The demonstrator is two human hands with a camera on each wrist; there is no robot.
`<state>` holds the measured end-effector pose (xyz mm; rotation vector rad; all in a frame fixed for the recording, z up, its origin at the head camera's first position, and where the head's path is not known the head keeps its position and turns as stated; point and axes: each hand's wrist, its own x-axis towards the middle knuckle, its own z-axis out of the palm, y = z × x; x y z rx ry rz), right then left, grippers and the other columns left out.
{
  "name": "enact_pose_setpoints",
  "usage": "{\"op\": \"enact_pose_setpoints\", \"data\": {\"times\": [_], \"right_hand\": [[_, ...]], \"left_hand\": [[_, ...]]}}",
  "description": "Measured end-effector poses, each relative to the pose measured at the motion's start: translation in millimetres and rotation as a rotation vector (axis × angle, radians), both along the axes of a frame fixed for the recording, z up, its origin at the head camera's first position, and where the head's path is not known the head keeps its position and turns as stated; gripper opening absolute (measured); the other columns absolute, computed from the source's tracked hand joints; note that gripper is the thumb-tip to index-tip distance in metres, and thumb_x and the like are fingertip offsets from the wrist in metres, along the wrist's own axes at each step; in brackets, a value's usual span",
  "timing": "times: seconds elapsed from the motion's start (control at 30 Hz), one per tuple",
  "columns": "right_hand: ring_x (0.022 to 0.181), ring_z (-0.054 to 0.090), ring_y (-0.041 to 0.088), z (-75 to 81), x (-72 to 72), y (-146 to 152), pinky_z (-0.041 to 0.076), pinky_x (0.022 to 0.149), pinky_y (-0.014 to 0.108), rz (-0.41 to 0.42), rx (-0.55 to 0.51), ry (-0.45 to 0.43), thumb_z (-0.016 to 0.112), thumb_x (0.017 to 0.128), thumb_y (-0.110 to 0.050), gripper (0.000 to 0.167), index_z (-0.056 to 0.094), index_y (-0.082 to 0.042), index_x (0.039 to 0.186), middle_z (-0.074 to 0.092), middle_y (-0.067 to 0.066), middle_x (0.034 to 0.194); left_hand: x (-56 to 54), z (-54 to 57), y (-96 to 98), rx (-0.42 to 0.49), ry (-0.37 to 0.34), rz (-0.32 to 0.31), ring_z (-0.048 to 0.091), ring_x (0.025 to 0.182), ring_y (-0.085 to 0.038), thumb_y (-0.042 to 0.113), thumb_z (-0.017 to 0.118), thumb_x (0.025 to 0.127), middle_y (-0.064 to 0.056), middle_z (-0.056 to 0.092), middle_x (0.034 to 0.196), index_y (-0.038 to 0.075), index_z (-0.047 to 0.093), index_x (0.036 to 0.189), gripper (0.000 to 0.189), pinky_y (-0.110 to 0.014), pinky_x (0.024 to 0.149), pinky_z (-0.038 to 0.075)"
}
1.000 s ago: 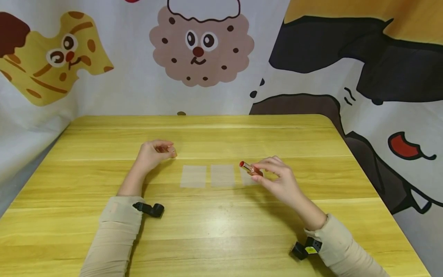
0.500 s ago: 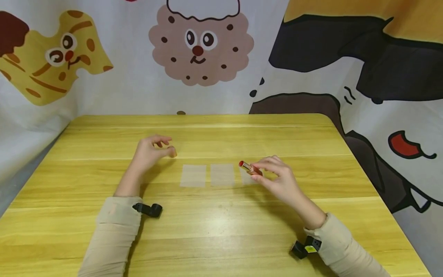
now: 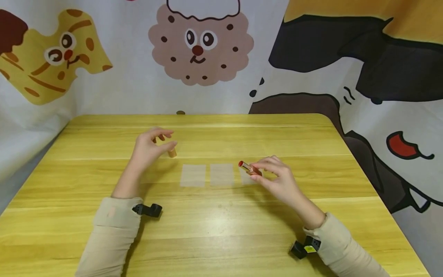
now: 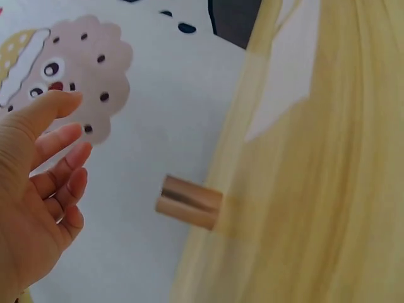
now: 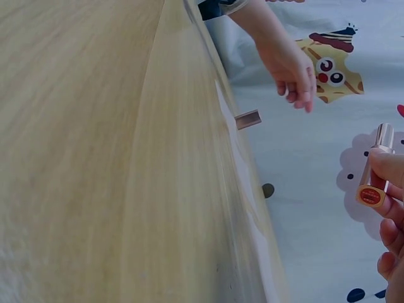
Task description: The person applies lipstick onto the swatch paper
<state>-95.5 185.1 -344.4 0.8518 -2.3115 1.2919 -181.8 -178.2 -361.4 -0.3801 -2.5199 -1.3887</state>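
In the head view my right hand (image 3: 277, 175) pinches a lipstick (image 3: 250, 168) by its base, its red tip pointing up and to the left. The right wrist view shows the same lipstick (image 5: 374, 165) from below, with a red label on its bottom. A rose-gold lipstick cap (image 3: 172, 152) stands upright on the table, partly behind my left thumb in the head view. My left hand (image 3: 150, 148) hovers just above it with relaxed fingers. In the left wrist view the cap (image 4: 189, 202) stands apart from the hand (image 4: 44, 177), which holds nothing.
Pale translucent squares lie in a row on the wooden table (image 3: 214, 246): a left square (image 3: 193, 176), a middle square (image 3: 222, 174) and a right square (image 3: 245, 177) partly behind the lipstick. A cartoon-print cloth (image 3: 131, 57) hangs behind the table's far edge.
My left hand has let go of the lipstick cap and lifted up and away, leaving the cap standing on the table. The right hand with the lipstick has stayed almost still.
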Motion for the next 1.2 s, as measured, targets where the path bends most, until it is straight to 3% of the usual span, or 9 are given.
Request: {"op": "enact_pose_setpoints", "data": {"times": [0.3, 0.5, 0.7, 0.93, 1.1, 1.2], "right_hand": [[0.087, 0.055, 0.020, -2.9, 0.0, 1.3, 0.045, 0.074, 0.028, 0.011, 0.001, 0.018, 0.078, 0.067, 0.015, 0.030, 0.071, 0.007, 0.095, 0.068, 0.013, 0.091], [0.090, 0.055, 0.019, -22.1, -9.6, 10.1, 0.047, 0.075, 0.033, 0.000, 0.004, -0.013, 0.079, 0.068, 0.012, 0.032, 0.072, 0.004, 0.098, 0.068, 0.009, 0.094], [0.091, 0.055, 0.019, -30.7, -13.7, 13.6, 0.047, 0.076, 0.031, 0.001, -0.003, -0.012, 0.081, 0.069, 0.008, 0.032, 0.073, 0.001, 0.099, 0.069, 0.007, 0.096], [0.089, 0.055, 0.019, -17.4, -7.1, 6.3, 0.046, 0.074, 0.031, -0.001, -0.001, -0.001, 0.079, 0.067, 0.014, 0.031, 0.072, 0.005, 0.096, 0.068, 0.011, 0.093], [0.087, 0.055, 0.020, -1.2, 1.1, -1.5, 0.046, 0.073, 0.032, 0.012, 0.001, 0.014, 0.078, 0.067, 0.016, 0.030, 0.071, 0.008, 0.095, 0.068, 0.013, 0.091], [0.087, 0.055, 0.021, 0.4, 2.0, -2.8, 0.047, 0.073, 0.033, 0.014, 0.001, 0.017, 0.078, 0.067, 0.016, 0.030, 0.071, 0.008, 0.094, 0.068, 0.014, 0.091]], "left_hand": [[11.3, 18.2, 22.9, 0.066, 0.098, -0.066, 0.054, 0.089, -0.025, 0.017, 0.076, 0.084, -0.009, 0.066, 0.099, 0.006, 0.070, 0.114, 0.033, -0.037, 0.075, 0.036], [19.2, 25.0, 38.1, 0.162, 0.150, -0.128, 0.052, 0.087, -0.019, 0.006, 0.076, 0.081, -0.010, 0.066, 0.096, 0.003, 0.069, 0.113, 0.033, -0.031, 0.073, 0.035], [28.8, 27.3, 57.2, 0.234, 0.169, -0.223, 0.054, 0.089, -0.026, -0.002, 0.076, 0.079, -0.015, 0.066, 0.098, 0.000, 0.067, 0.116, 0.038, -0.032, 0.075, 0.036], [34.7, 23.5, 73.1, 0.275, 0.163, -0.304, 0.055, 0.090, -0.025, -0.001, 0.075, 0.079, -0.011, 0.067, 0.099, 0.001, 0.066, 0.117, 0.039, -0.032, 0.075, 0.037], [39.6, 20.7, 81.6, 0.297, 0.128, -0.320, 0.055, 0.091, -0.022, 0.001, 0.076, 0.080, -0.007, 0.067, 0.101, 0.003, 0.065, 0.118, 0.039, -0.032, 0.077, 0.038], [43.0, 20.2, 86.4, 0.315, 0.090, -0.331, 0.054, 0.093, -0.021, 0.003, 0.075, 0.081, -0.006, 0.066, 0.102, 0.004, 0.065, 0.119, 0.040, -0.037, 0.080, 0.038]]}}
